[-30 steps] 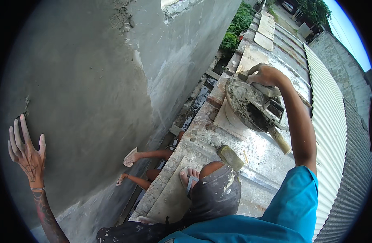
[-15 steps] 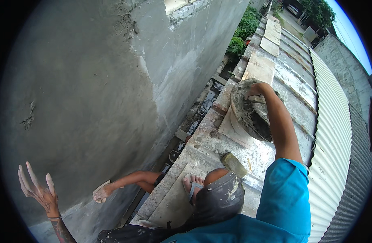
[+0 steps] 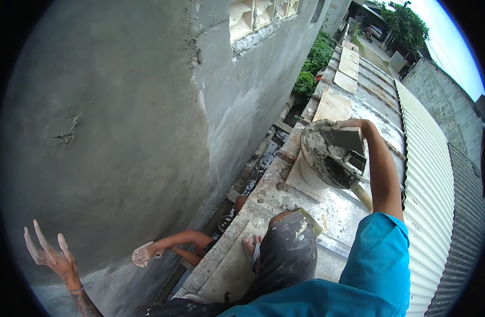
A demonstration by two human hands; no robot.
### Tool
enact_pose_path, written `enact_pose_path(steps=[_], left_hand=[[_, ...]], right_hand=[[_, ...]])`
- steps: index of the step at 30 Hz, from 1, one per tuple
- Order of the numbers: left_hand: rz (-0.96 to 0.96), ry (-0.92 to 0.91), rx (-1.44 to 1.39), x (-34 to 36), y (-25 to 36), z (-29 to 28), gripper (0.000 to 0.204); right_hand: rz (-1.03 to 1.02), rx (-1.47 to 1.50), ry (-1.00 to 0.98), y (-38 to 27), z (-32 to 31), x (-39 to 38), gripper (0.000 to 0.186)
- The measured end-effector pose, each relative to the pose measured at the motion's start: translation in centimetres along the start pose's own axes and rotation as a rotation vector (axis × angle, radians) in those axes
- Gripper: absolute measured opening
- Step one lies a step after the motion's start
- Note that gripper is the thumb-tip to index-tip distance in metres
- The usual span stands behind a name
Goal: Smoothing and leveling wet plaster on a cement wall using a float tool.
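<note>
My left hand (image 3: 51, 253) is raised at the lower left beside the grey plastered wall (image 3: 121, 158), fingers spread and holding nothing. My right hand (image 3: 350, 125) grips the top edge of a dark, flat trowel (image 3: 345, 140), tilted up over a pale bucket (image 3: 313, 177). Grey wet mortar (image 3: 319, 142) coats the bucket's top, where a metal tool (image 3: 356, 162) and a wooden handle (image 3: 363, 195) also lie. A co-worker's hand (image 3: 142, 256) below me presses a pale flat float against the wall's lower part.
I am on a narrow metal roof (image 3: 332, 216) with pale boards (image 3: 348, 68) on it and a brick (image 3: 313, 221) behind my knee. Corrugated sheeting (image 3: 427, 201) runs along the right. A gap with debris (image 3: 253, 182) separates roof and wall; an opening with white blocks (image 3: 253, 16) is above.
My left hand has dropped down the wall. My right hand dipped into the bucket and now raises the flat trowel at its rim. The co-worker's float has moved down and leftward.
</note>
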State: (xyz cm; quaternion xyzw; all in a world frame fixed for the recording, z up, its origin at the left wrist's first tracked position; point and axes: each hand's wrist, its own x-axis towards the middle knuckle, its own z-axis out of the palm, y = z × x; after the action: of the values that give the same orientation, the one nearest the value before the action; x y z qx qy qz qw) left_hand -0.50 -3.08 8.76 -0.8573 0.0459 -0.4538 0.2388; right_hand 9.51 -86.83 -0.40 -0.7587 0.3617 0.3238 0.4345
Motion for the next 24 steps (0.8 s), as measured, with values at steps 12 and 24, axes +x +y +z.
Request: enact_pose_path(steps=[12, 24], left_hand=[[-0.536, 0.525, -0.163, 7.4, -2.9, -3.1, 0.059], [-0.702, 0.367, -0.166, -2.5, -7.1, 1.6, 0.06]], right_hand=[[-1.554, 0.021, 0.015, -19.0, 30.6, -17.9, 0.058], [-1.295, 0.411, 0.599, -23.6, 57.8, -19.8, 0.063]])
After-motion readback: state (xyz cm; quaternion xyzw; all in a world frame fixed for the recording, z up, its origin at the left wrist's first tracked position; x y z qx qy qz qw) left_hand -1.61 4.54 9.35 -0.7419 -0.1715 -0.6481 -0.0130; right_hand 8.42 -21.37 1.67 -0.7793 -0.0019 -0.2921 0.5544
